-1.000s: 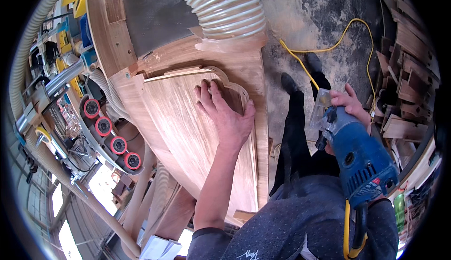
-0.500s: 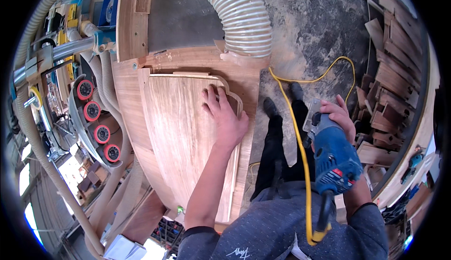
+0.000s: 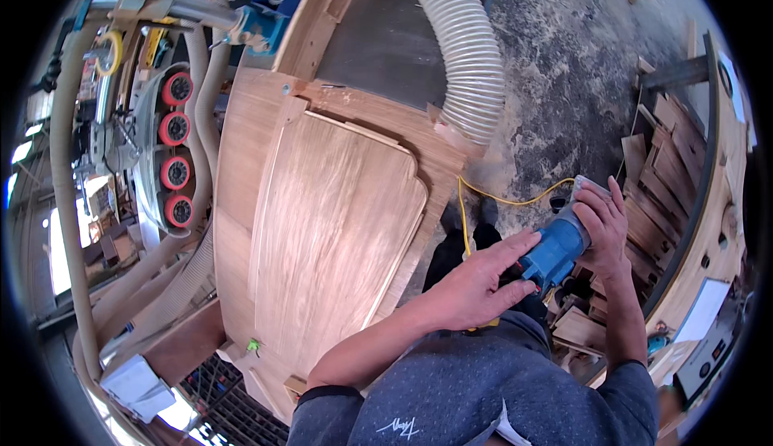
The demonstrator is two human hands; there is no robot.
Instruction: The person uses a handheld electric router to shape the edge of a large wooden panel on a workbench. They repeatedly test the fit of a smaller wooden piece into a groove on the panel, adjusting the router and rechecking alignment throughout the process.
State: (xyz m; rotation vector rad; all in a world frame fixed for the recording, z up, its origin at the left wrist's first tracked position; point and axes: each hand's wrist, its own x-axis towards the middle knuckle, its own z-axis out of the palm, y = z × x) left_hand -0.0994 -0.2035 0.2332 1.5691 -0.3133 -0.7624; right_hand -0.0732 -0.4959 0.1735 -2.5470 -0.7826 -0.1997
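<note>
My right hand (image 3: 602, 229) is wrapped around the front end of a blue handheld trim router (image 3: 554, 254), close to its silver base plate. My left hand (image 3: 483, 281) has its thumb and fingers on either side of the router's rear end. The router is held tilted in front of my body, off the right edge of the workbench. A yellow power cord (image 3: 515, 201) runs near it. On the bench to the left lies a pale wooden panel (image 3: 338, 212) with a curved, stepped corner; neither hand touches it.
The wooden workbench (image 3: 239, 172) has a dark plate (image 3: 386, 51) at its far end. A ribbed dust hose (image 3: 475, 68) curves down there. A machine with red-rimmed rollers (image 3: 175, 172) stands left. Wood offcuts (image 3: 652, 204) are piled right, beside a wooden ledge (image 3: 708, 237).
My left hand has left the wooden panel and moved right onto the rear of the trim router. The router is turned to a different tilt, and the view has swung round.
</note>
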